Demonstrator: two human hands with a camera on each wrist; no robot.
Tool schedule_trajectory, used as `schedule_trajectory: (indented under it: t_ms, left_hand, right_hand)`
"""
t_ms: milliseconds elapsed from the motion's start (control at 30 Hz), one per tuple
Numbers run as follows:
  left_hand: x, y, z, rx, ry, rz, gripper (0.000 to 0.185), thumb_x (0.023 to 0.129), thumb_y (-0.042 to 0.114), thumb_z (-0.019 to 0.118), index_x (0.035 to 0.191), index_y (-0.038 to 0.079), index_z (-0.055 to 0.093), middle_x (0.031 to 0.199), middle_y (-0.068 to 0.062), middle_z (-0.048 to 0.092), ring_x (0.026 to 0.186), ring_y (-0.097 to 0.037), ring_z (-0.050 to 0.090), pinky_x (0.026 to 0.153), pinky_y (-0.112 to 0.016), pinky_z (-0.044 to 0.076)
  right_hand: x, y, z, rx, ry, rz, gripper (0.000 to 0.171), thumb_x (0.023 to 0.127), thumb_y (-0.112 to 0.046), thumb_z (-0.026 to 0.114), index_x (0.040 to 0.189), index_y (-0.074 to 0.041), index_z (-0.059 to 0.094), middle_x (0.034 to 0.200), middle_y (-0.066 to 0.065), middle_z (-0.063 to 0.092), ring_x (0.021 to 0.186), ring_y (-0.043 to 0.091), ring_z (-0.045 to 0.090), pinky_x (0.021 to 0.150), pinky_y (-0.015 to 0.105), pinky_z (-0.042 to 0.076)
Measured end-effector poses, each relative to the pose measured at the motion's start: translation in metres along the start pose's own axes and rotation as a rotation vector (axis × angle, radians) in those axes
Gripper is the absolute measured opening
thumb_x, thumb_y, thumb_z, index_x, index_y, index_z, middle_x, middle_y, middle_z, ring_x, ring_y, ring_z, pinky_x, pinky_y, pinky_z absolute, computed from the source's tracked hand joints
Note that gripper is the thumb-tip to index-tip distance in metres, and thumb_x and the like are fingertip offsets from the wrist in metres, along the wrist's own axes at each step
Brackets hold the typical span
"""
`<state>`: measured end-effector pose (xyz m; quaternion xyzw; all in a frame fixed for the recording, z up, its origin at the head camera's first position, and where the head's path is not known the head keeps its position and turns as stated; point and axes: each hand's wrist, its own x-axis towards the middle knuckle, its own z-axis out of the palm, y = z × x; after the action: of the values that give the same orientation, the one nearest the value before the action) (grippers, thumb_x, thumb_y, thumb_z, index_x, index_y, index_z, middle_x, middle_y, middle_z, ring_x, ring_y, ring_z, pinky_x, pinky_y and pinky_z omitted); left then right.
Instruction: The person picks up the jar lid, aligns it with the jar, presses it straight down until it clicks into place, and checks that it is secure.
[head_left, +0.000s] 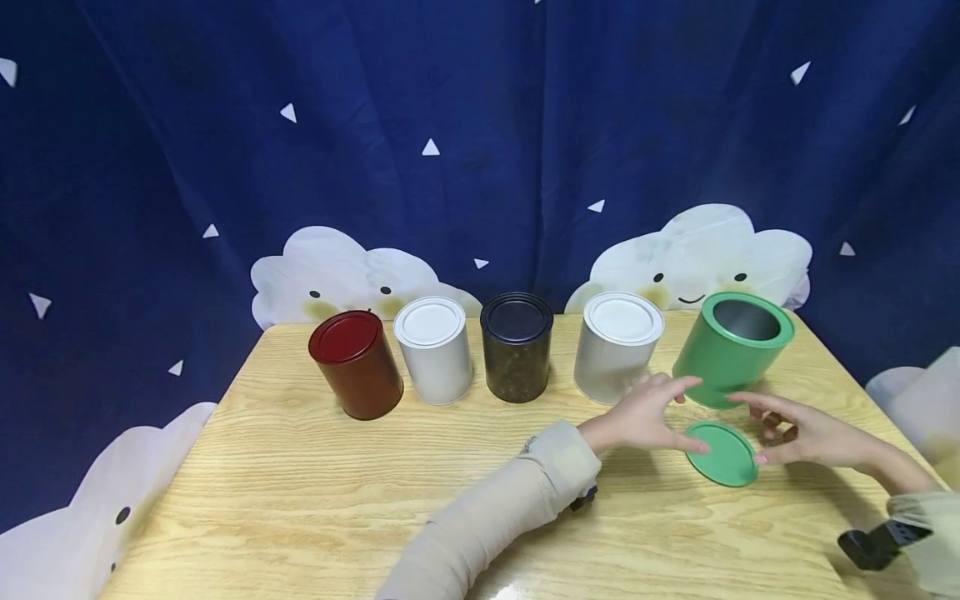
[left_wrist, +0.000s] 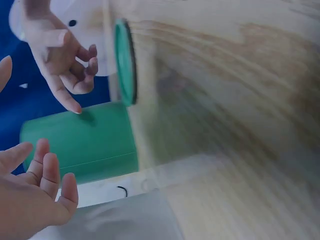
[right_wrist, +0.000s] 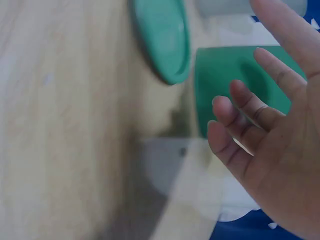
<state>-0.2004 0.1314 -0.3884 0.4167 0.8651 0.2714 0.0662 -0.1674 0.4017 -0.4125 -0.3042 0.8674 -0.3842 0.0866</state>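
Observation:
A round green lid [head_left: 723, 457] lies on the table in front of an upright green can [head_left: 720, 367], whose top is uncovered and shows a dark inside. To the left of the lid is my left hand [head_left: 645, 412], thumb and fingers spread; its thumb overlaps the lid's edge in the head view. From the other side my right hand [head_left: 806, 433] reaches toward the lid, thumb close to its right rim and fingers loosely bent. Both wrist views show a gap between the hands and the lid [left_wrist: 126, 62]. Neither hand holds anything.
Left of the green can stand a lidded white can [head_left: 622, 321], a black can [head_left: 517, 350], another white can [head_left: 432, 350] and a dark red can [head_left: 356, 367], in a row along the table's back. A blue curtain [head_left: 480, 125] with clouds hangs behind the table [head_left: 300, 500].

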Motion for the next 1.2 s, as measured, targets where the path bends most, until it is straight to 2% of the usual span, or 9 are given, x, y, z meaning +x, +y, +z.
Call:
schedule_trajectory:
  t_ms: [100,200,367,567,833,1000,1200]
  left_hand:
    - [0.005,-0.001,0.007,0.026,-0.028,-0.035,0.087,0.070,0.049,0.073,0.142,0.022,0.032,0.110,0.006,0.049,0.096,-0.002,0.037,0.079,-0.018,0.029]
    - [0.009,-0.001,0.015,0.084,-0.064,-0.075,0.088,0.069,0.054,0.072,0.142,0.028,0.030,0.114,0.008,0.045,0.098,-0.001,0.035,0.077,-0.019,0.028]
    - [0.012,-0.002,0.029,0.209,-0.133,-0.120,0.089,0.066,0.061,0.069,0.141,0.036,0.029,0.122,0.012,0.040,0.103,0.000,0.032,0.072,-0.018,0.024]
    - [0.017,-0.007,0.036,0.255,-0.180,-0.174,0.085,0.067,0.061,0.068,0.140,0.038,0.031,0.119,0.012,0.041,0.100,0.000,0.033,0.067,-0.019,0.024]
    - [0.024,-0.008,0.040,0.310,-0.269,-0.241,0.085,0.064,0.057,0.073,0.138,0.041,0.034,0.102,0.014,0.042,0.083,-0.002,0.032,0.066,-0.022,0.024]
    - [0.027,-0.003,0.044,0.334,-0.295,-0.250,0.083,0.064,0.056,0.074,0.137,0.042,0.036,0.103,0.016,0.044,0.089,-0.001,0.033,0.071,-0.026,0.024]
    - [0.027,0.006,0.046,0.384,-0.323,-0.277,0.078,0.066,0.056,0.072,0.135,0.044,0.037,0.107,0.015,0.041,0.092,-0.004,0.032,0.071,-0.025,0.025]
  right_hand:
    - [-0.004,0.008,0.003,-0.002,-0.035,0.045,0.073,0.074,-0.002,0.072,0.136,0.000,0.034,0.111,-0.005,0.043,0.091,-0.004,0.044,0.064,0.020,0.039]
    - [-0.009,0.014,0.007,-0.057,-0.053,0.075,0.076,0.074,-0.007,0.073,0.138,-0.001,0.033,0.127,-0.009,0.035,0.109,-0.010,0.034,0.077,0.019,0.040]
    - [-0.010,0.019,0.013,-0.144,-0.041,0.037,0.076,0.070,-0.013,0.077,0.136,-0.005,0.039,0.117,0.000,0.041,0.097,-0.004,0.035,0.070,0.024,0.037]
    - [-0.007,0.022,0.019,-0.200,-0.020,-0.047,0.078,0.066,-0.018,0.080,0.133,-0.005,0.043,0.102,-0.003,0.044,0.082,0.003,0.033,0.063,0.024,0.031]
    - [-0.006,0.025,0.023,-0.242,0.013,-0.057,0.081,0.062,-0.022,0.082,0.132,-0.005,0.046,0.102,-0.004,0.044,0.086,0.001,0.034,0.067,0.022,0.031]
    - [-0.007,0.027,0.025,-0.289,0.041,-0.080,0.082,0.060,-0.025,0.083,0.131,-0.007,0.047,0.102,-0.007,0.044,0.088,-0.001,0.034,0.069,0.022,0.030]
    - [-0.007,0.027,0.026,-0.320,0.057,-0.094,0.082,0.060,-0.027,0.083,0.131,-0.007,0.048,0.100,-0.007,0.043,0.087,-0.001,0.034,0.067,0.022,0.031]
